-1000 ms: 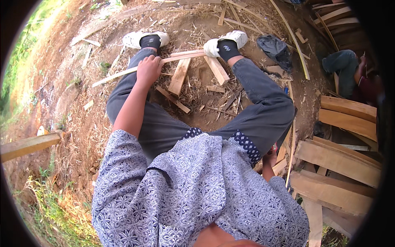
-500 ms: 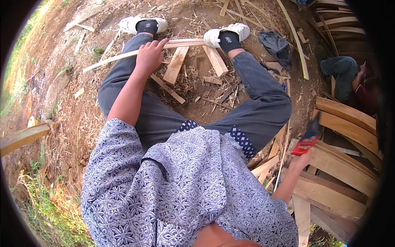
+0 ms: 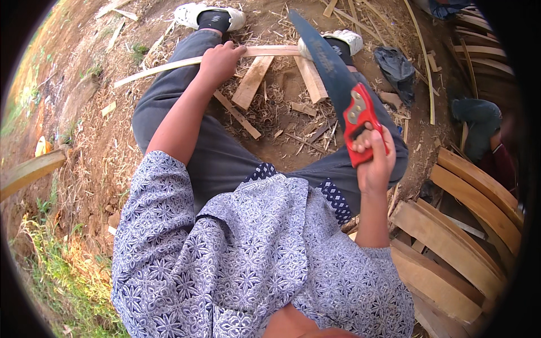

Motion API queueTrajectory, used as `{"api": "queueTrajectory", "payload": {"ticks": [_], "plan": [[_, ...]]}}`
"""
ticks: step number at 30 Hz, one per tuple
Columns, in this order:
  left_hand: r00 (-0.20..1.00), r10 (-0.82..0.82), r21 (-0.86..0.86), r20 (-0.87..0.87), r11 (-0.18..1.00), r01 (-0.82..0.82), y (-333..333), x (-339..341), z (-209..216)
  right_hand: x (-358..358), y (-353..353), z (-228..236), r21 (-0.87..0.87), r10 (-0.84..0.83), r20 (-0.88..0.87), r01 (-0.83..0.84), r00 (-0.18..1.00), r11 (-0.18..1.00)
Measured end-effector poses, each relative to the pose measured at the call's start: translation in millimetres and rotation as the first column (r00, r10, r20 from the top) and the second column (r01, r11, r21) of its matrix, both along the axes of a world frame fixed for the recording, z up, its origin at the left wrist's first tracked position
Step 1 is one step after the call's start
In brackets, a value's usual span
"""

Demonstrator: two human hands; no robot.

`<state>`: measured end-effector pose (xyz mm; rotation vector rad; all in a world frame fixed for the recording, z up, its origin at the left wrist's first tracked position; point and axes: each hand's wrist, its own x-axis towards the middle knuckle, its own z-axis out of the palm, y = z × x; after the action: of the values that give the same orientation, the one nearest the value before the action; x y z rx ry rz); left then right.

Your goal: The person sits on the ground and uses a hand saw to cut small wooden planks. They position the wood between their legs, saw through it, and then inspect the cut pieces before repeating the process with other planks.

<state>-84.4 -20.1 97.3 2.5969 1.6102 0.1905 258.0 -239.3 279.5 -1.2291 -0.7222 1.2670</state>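
Blk bag (image 3: pixel 395 70) on dirt (image 3: pixel 276 158); planks (image 3: pixel 445 242) piled R; grass (image 3: pixel 56 287) lower L; 1 co-worker's knee (image 3: pixel 479 119) upper R.

Here's the wooden strip (image 3: pixel 158 70) lying across the left leg (image 3: pixel 164 115), two blocks (image 3: pixel 253 81) between the legs, saw (image 3: pixel 338 93) to their right, planks (image 3: pixel 448 239) far right!

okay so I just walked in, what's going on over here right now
A seated person has their left hand closed over a long pale wood strip, which runs across the left leg toward the right shoe. The right hand holds a red-handled saw, its blade pointing away from the body. Whether the blade touches the strip is hard to tell. Wood blocks lie on the shaving-strewn ground.
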Motion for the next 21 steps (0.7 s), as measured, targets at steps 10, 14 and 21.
{"api": "queueTrajectory", "payload": {"ticks": [10,14,21], "plan": [[0.999,-0.001,-0.031,0.041,1.000,0.002,-4,-2,-4,-16,25,-12,-0.019,-0.026,-0.009,0.026,1.000,0.999],[0.999,0.004,-0.038,0.054,0.999,-0.002,-3,0,-3,-18,27,-12,-0.006,-0.115,-0.010,0.115,0.993,0.993],[0.997,0.032,-0.070,0.069,0.997,-0.027,0,2,7,-23,15,-26,-0.009,-0.072,-0.042,0.072,0.996,0.997]]}}
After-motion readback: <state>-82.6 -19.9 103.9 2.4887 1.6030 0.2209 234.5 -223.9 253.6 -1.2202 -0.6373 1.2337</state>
